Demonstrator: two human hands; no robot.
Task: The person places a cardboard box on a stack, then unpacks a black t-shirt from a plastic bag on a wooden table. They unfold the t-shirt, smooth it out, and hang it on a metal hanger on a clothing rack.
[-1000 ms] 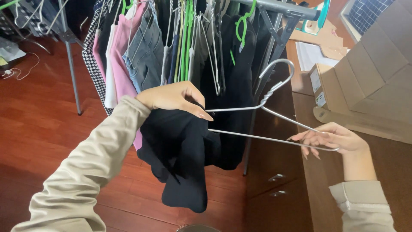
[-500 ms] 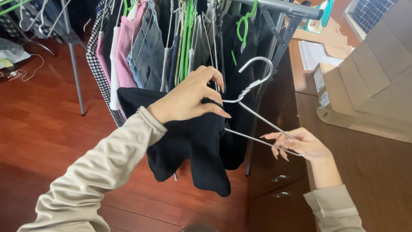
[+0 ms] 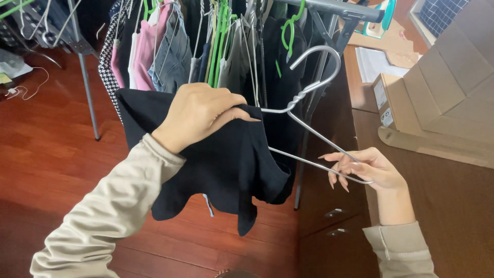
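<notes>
My left hand (image 3: 198,110) grips the top of a black garment (image 3: 221,164) and holds it against the left end of a silver wire hanger (image 3: 309,118). The garment hangs down in folds below my hand. My right hand (image 3: 368,167) pinches the right corner of the same hanger between its fingertips. The hanger's hook (image 3: 321,56) points up toward the clothes rack.
A metal clothes rack (image 3: 329,7) in front of me carries pink, grey, black and checked clothes on green and wire hangers. A brown wooden dresser (image 3: 437,206) on the right bears cardboard boxes (image 3: 442,98) and papers. Red-brown wood floor (image 3: 46,149) lies to the left.
My left hand has pulled the black garment further onto the hanger's left end. My right hand has kept its hold on the right corner while the hanger rose slightly.
</notes>
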